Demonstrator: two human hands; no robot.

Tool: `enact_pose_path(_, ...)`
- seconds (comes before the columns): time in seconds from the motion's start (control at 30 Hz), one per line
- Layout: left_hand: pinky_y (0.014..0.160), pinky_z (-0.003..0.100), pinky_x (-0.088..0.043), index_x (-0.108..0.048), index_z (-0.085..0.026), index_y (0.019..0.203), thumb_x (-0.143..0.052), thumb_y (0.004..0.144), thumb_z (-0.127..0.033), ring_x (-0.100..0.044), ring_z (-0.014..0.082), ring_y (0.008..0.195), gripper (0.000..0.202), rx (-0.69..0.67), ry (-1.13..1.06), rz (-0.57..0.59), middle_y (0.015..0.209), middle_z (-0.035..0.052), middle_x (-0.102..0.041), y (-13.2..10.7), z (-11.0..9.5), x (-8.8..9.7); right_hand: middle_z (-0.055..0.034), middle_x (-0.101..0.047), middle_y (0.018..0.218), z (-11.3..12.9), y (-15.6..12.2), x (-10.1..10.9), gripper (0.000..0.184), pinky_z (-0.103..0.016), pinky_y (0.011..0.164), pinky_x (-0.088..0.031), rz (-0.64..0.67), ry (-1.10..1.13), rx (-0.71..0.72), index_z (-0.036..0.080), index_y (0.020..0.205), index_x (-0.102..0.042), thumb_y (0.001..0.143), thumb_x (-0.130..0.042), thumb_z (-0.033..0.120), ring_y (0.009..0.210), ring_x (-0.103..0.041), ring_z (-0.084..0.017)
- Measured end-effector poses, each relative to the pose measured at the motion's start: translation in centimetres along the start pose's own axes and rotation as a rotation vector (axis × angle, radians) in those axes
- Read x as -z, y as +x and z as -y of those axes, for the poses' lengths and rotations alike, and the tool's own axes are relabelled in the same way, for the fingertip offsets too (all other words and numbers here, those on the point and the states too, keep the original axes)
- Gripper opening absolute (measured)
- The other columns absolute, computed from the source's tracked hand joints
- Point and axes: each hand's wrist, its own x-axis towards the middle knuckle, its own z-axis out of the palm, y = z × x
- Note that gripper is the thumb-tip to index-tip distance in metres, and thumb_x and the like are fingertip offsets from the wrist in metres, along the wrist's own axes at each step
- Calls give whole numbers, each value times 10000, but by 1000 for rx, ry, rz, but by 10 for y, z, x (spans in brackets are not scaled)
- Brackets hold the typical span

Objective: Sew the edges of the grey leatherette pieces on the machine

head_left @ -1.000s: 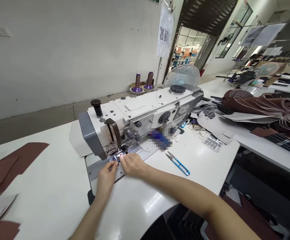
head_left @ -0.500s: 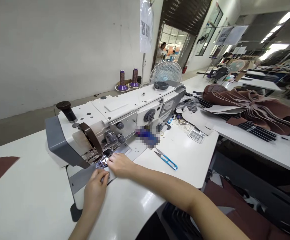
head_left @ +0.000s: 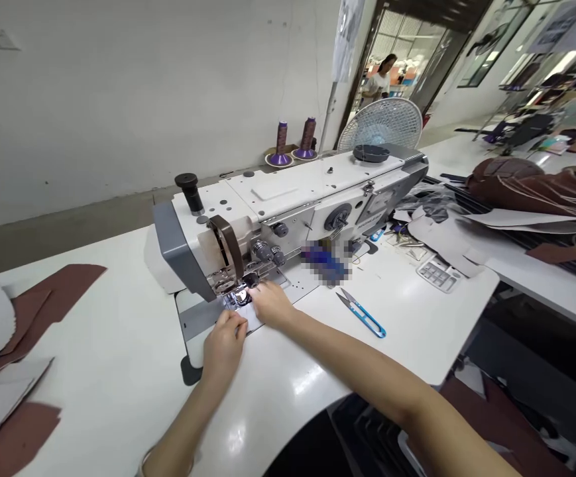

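A white and grey industrial sewing machine (head_left: 288,199) stands on the white table. My left hand (head_left: 224,344) is in front of the needle area with thumb and fingers pinched together; anything as thin as thread between them is too small to see. Just right of the needle, my right hand (head_left: 271,303) is closed with its fingertips at the lit bobbin area (head_left: 241,295) under the machine head. What those fingertips grip is hidden. Blue-handled thread snips (head_left: 362,314) lie on the table to the right of my right hand.
Brown and white cut pieces (head_left: 69,291) lie on the table at left. Two brown thread cones (head_left: 281,142) and a fan (head_left: 384,122) stand behind the machine. Stacked brown pieces (head_left: 526,192) fill the right side. Beyond a doorway is a person (head_left: 378,83).
The view has swung left, so the machine and both hands appear farther right and more pieces show at left. Both hands stay at the needle area in nearly the same pose.
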Motion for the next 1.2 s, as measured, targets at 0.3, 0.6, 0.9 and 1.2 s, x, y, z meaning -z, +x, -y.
enact_pose_path(0.3,665,241,-401,-624,-221,762,-444,843,-265,-561,131,727,202,-5,-14,33,852,6,-592,-3,4,3,-86,-690,968,-4,4,-2,267,-252,841,-405,-13,128,-126,185,1074,-668,924,-449,219,953,-600,-172)
enact_pose_path(0.6,672,261,-386,-620,-218,758,-457,824,-266,-551,150,731,181,46,-35,26,821,11,-616,4,-6,4,-106,-670,937,1,-1,13,253,-273,774,-420,16,30,-122,165,979,-668,915,-429,220,951,-583,-209)
enact_pose_path(0.9,740,309,-429,-598,-219,786,-422,836,-295,-578,189,823,198,8,-235,165,867,35,-643,7,-32,-11,-108,-641,839,-32,-71,92,220,-295,583,-411,265,-247,-322,148,886,-628,913,-424,225,709,-631,-227)
enact_pose_path(1.2,793,298,-435,-593,-223,802,-429,840,-240,-594,177,889,169,-20,-243,131,965,24,-659,7,-32,-17,-154,-583,844,-79,-166,67,295,-288,563,-416,295,-454,-380,83,916,-620,811,-372,-36,759,-570,-239)
